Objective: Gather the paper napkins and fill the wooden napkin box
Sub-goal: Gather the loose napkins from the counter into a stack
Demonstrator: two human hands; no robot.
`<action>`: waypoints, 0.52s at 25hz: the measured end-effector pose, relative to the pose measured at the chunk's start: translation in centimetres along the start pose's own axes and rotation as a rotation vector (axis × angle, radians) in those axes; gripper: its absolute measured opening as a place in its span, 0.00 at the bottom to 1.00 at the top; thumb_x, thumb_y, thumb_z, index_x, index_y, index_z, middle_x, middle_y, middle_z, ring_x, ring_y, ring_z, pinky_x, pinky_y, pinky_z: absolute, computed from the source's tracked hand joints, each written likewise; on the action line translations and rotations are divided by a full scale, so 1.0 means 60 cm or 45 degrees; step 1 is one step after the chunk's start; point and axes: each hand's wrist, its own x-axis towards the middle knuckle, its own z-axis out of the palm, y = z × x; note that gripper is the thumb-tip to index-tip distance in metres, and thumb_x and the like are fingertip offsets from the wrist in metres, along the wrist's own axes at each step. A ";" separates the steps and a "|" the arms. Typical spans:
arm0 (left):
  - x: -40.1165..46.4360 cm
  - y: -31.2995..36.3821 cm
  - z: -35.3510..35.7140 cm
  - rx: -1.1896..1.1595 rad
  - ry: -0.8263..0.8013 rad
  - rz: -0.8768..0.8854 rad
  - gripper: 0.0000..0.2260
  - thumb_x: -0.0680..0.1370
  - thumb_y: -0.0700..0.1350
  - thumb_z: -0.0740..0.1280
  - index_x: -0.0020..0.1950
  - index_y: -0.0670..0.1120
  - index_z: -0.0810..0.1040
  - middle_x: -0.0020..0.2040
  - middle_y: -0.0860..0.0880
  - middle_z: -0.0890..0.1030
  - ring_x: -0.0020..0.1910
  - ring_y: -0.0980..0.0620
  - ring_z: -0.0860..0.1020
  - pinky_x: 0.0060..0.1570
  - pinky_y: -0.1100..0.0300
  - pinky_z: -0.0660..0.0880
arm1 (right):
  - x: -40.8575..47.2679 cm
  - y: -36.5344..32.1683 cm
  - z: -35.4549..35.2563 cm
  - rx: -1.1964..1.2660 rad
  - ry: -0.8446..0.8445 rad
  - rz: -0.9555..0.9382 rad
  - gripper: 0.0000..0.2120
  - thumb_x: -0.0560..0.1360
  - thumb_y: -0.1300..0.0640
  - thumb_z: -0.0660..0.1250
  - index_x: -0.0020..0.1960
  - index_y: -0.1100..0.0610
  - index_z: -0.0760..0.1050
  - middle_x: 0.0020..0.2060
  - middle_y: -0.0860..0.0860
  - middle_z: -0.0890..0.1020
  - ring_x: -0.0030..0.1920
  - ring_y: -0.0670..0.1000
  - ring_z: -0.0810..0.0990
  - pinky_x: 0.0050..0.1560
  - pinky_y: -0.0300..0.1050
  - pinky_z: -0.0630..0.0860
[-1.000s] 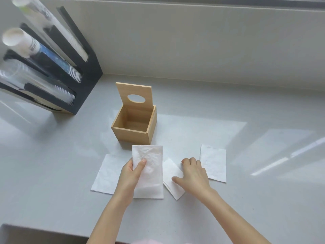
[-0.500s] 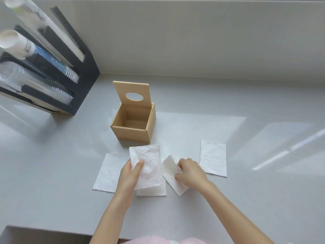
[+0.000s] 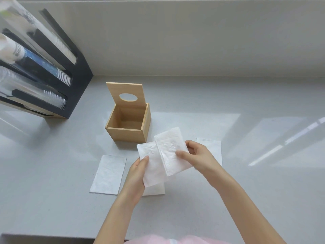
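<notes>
The wooden napkin box [image 3: 126, 136] stands open on the grey counter, its lid with an oval hole tilted up at the back; the inside looks empty. My left hand [image 3: 136, 175] holds a white paper napkin [image 3: 151, 166] lifted just in front of the box. My right hand [image 3: 198, 155] holds a second napkin [image 3: 171, 148] that overlaps the first one. Three more napkins lie flat on the counter: one at the left [image 3: 108, 174], one partly hidden under my hands [image 3: 154, 190], one behind my right hand [image 3: 213, 148].
A black cup dispenser [image 3: 58, 67] with stacked cups in plastic sleeves stands at the back left. A pale wall panel [image 3: 193, 41] runs along the back of the counter [image 3: 246, 182]. The counter's front edge [image 3: 44, 235] is near the bottom left.
My right hand picked the tilted napkin up off the counter and brought it over the napkin in my left hand. My left hand lifted its napkin, leaving another one beneath.
</notes>
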 end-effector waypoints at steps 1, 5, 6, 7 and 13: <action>0.000 -0.001 0.004 -0.015 -0.031 -0.015 0.16 0.81 0.46 0.53 0.64 0.44 0.74 0.60 0.44 0.80 0.60 0.45 0.78 0.58 0.48 0.73 | 0.000 0.003 0.009 -0.012 -0.010 0.002 0.04 0.75 0.60 0.65 0.46 0.52 0.76 0.43 0.47 0.82 0.42 0.43 0.79 0.33 0.23 0.72; -0.002 -0.004 0.009 -0.061 -0.126 -0.066 0.18 0.81 0.50 0.53 0.64 0.44 0.75 0.60 0.43 0.81 0.59 0.45 0.79 0.61 0.48 0.73 | -0.003 0.022 0.038 -0.039 -0.002 0.066 0.08 0.74 0.61 0.65 0.52 0.55 0.77 0.50 0.52 0.82 0.47 0.49 0.80 0.43 0.34 0.75; -0.002 -0.005 0.009 -0.042 -0.135 -0.063 0.18 0.81 0.50 0.54 0.64 0.44 0.75 0.60 0.43 0.81 0.59 0.45 0.79 0.61 0.48 0.73 | -0.003 0.025 0.040 -0.034 -0.005 0.076 0.09 0.74 0.61 0.65 0.54 0.56 0.77 0.51 0.53 0.82 0.49 0.50 0.80 0.45 0.36 0.75; -0.002 -0.005 0.008 -0.021 -0.136 -0.055 0.17 0.81 0.49 0.55 0.64 0.44 0.75 0.60 0.43 0.81 0.59 0.44 0.79 0.60 0.48 0.73 | -0.004 0.025 0.041 -0.024 -0.010 0.080 0.10 0.74 0.61 0.65 0.55 0.57 0.77 0.52 0.53 0.83 0.50 0.51 0.80 0.46 0.37 0.76; -0.003 -0.009 0.019 0.064 -0.125 -0.033 0.14 0.79 0.44 0.60 0.62 0.43 0.75 0.58 0.42 0.81 0.56 0.44 0.80 0.47 0.57 0.79 | -0.003 0.034 0.044 -0.133 0.062 0.068 0.11 0.73 0.61 0.65 0.55 0.57 0.77 0.51 0.54 0.83 0.52 0.55 0.81 0.55 0.50 0.77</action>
